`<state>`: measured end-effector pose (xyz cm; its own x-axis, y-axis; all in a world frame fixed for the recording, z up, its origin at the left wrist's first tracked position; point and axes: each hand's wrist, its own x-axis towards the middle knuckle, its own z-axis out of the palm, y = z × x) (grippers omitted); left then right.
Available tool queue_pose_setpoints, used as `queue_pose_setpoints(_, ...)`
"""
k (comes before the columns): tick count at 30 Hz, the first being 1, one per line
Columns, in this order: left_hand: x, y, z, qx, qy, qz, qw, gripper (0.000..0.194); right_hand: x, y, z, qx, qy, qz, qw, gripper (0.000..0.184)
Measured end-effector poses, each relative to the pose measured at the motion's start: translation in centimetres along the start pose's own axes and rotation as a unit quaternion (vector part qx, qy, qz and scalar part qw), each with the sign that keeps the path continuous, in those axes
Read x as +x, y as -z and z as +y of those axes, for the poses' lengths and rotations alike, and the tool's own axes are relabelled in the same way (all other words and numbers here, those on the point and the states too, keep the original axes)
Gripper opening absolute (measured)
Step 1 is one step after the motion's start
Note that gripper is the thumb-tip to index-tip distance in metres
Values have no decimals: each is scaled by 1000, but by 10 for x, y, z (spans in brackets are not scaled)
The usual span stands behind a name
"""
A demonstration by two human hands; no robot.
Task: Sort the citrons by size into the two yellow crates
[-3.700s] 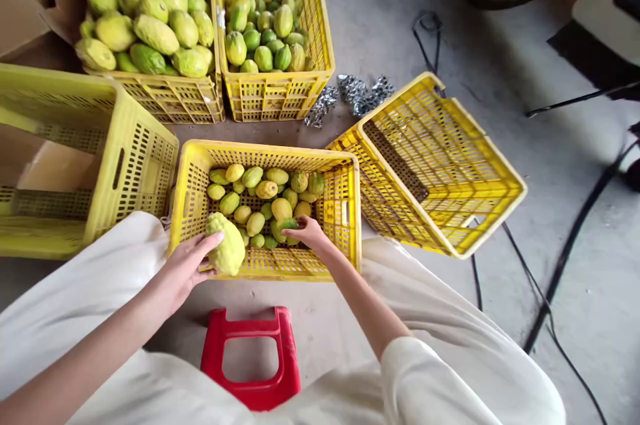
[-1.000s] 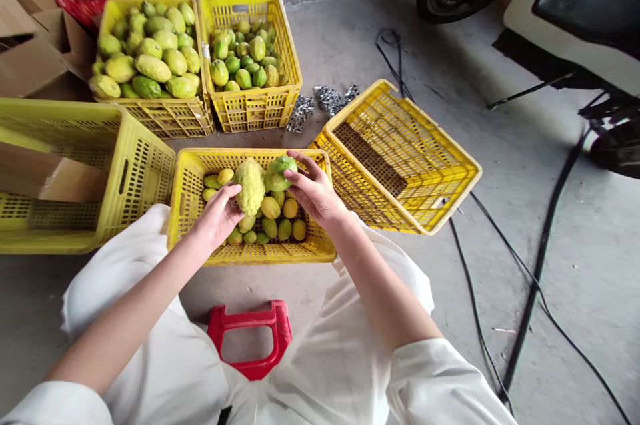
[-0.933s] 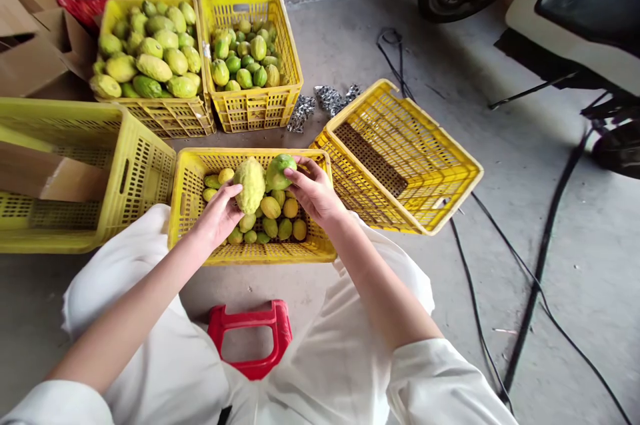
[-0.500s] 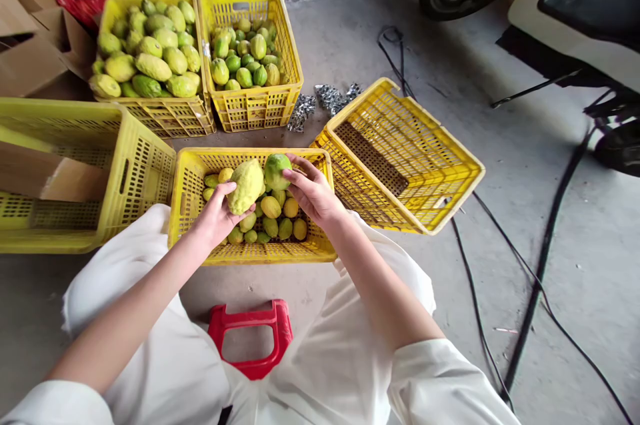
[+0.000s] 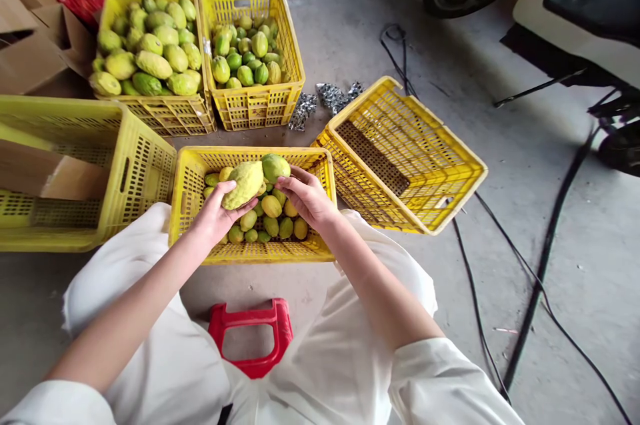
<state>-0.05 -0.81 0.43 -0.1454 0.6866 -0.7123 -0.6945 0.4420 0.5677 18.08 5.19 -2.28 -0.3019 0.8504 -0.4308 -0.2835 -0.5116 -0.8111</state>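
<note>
Above the near yellow crate, my left hand is closed around a large, bumpy yellow-green citron. My right hand grips a smaller, smoother green citrus fruit by its right side. The two fruits are side by side and appear to touch. Several small yellow and green fruits lie in the crate beneath my hands, partly hidden by them.
Behind stand a crate of large citrons and a crate of smaller fruits. A tilted yellow crate is at right; another crate holding cardboard is at left. A red plastic stool and black cables are nearby.
The citron in my left hand has tilted, its upper end turning right. The green fruit in my right hand has shifted slightly left and turned. Both hands keep their hold.
</note>
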Motion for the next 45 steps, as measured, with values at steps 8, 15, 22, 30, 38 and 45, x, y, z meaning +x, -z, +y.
queue_pose_setpoints(8, 3, 8, -1, 12, -61, -36, 997, 33, -2, -1, -8, 18, 25, 11, 999, 60)
queue_pose_setpoints(15, 4, 9, 5, -19, -85, -24, 996, 38, -2, 4, -15, 13, 55, 28, 998, 61)
queue_pose_setpoints(22, -1, 5, 3, -31, -31, -50, 998, 38, -4, 4, -16, 10, 28, -19, 999, 66)
queue_pose_setpoints(30, 1, 1, 4, -39, -45, -39, 997, 44, -6, 1, -16, -24, 38, -1, 999, 63)
queue_pose_setpoints(38, 3, 3, 1, -9, 6, -26, 1000, 38, -6, -1, -12, -41, 44, -8, 998, 61)
queue_pose_setpoints(45, 3, 2, 2, -3, -6, -28, 1000, 34, -4, 2, -9, -26, 68, 8, 997, 66)
